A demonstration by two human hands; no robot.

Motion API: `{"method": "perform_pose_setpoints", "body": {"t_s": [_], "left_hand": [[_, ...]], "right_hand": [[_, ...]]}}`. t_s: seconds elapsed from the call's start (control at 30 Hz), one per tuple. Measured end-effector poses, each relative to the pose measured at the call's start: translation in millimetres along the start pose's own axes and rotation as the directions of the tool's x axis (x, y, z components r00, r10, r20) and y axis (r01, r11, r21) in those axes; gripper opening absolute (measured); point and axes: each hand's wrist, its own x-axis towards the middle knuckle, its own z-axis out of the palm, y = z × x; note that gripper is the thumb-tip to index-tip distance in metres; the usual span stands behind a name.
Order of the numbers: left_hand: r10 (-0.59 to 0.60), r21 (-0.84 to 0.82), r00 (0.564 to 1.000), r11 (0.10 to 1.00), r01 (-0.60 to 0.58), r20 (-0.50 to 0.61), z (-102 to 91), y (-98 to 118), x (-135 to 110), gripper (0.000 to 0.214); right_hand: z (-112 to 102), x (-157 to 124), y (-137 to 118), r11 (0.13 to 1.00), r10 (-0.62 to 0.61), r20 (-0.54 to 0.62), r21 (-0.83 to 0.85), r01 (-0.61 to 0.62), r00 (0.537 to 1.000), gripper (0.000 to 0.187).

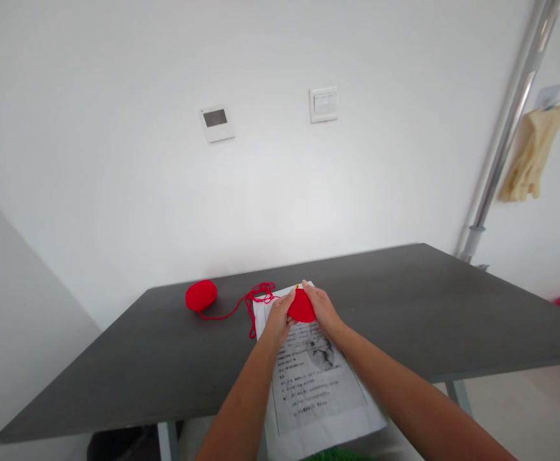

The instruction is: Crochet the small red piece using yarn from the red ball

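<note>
On the dark tabletop (405,307): one red piece (302,307), small, seemingly yarn-worked, rounded along its lower edge, held between both hands above the upper part of a printed sheet.
Left hand (280,315): fingers clamped on the left edge of the red piece.
Right hand (322,310): fingers clamped on the right edge; the exact pinch is too small to read.
Yellow bit (297,287): one, tiny, at the top of the red piece, between the hands; kind cannot be told.
Yarn ball (201,296): one, red, toward the far left of the tabletop, well apart from the hands.
Loose yarn (261,294): one strand from the ball, gathered in tangled loops just beside the left hand and partly over the sheet's corner.
Printed sheet (309,397): one, text with a dark picture, lying beneath the hands, its near end past the table edge.
Handling, red piece: judged light, soft and pliable, not slippery, hardly fragile, though it may stretch and its stitches could snag or pull.
Best hold, red piece: a light pinch at the two side edges, clear of the yellow bit, with slack left in the strand.
</note>
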Motion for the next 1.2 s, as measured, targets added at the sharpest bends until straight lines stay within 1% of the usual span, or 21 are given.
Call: {"method": "perform_pose_setpoints", "body": {"t_s": [0.13, 0.3, 0.43, 0.53, 0.63, 0.7, 0.77, 0.87, 0.97, 1.07, 1.13, 1.2], "left_hand": [[0.019, 0.042, 1.000, 0.999, -0.019, 0.002, 0.1, 0, 1, 0.045], [0.014, 0.076, 1.000, 0.997, -0.014, -0.001, -0.9, -1, 1, 0.044], [-0.003, 0.066, 0.999, 0.998, 0.000, 0.038, -1.4, -1, 0, 0.045], [-0.047, 0.096, 0.994, 0.995, 0.038, 0.098, -3.7, 0, -2, 0.045], [-0.133, 0.153, 0.967, 0.983, 0.101, 0.215, -6.4, 1, -5, 0.044], [-0.165, 0.185, 0.955, 0.975, 0.120, 0.248, -7.4, 1, -6, 0.043], [-0.149, 0.200, 0.962, 0.974, 0.103, 0.230, -7.6, 1, -5, 0.041], [-0.098, 0.217, 0.974, 0.975, 0.053, 0.205, -7.2, 1, -4, 0.044], [-0.093, 0.216, 0.966, 0.976, 0.040, 0.239, -7.2, 1, -4, 0.050], [-0.088, 0.188, 0.960, 0.981, 0.037, 0.267, -8.2, 3, -4, 0.051], [-0.058, 0.177, 0.971, 0.984, 0.017, 0.230, -9.2, 5, -4, 0.051], [-0.008, 0.170, 0.987, 0.985, -0.020, 0.158, -10.1, 6, -3, 0.052]], "right_hand": [[-1, 0, -3, 0.998, 0.044, -0.005, 0.035, -0.044, 0.999, 0.049], [1, 1, -5, 0.997, 0.063, -0.097, 0.040, -0.060, 0.993, 0.054], [1, -1, -7, 0.998, 0.051, -0.120, 0.026, -0.049, 0.991, 0.058], [-2, -2, -8, 1.000, 0.012, -0.120, 0.003, -0.012, 0.993, 0.056], [-7, -1, -9, 0.999, -0.022, -0.152, -0.028, 0.018, 0.988, 0.054], [-8, 0, -9, 1.000, -0.016, -0.170, -0.017, 0.014, 0.985, 0.053], [-9, 2, -9, 1.000, -0.011, -0.171, 0.026, 0.016, 0.985, 0.049], [-7, 4, -8, 0.992, -0.039, -0.186, 0.108, 0.060, 0.982, 0.039], [-7, 6, -7, 0.981, -0.054, -0.188, 0.174, 0.088, 0.981, 0.035], [-10, 6, -7, 0.984, -0.035, -0.141, 0.169, 0.058, 0.989, 0.036], [-12, 7, -7, 0.989, -0.036, -0.108, 0.140, 0.051, 0.993, 0.039], [-15, 7, -8, 0.993, -0.043, -0.067, 0.107, 0.050, 0.997, 0.042]]}}
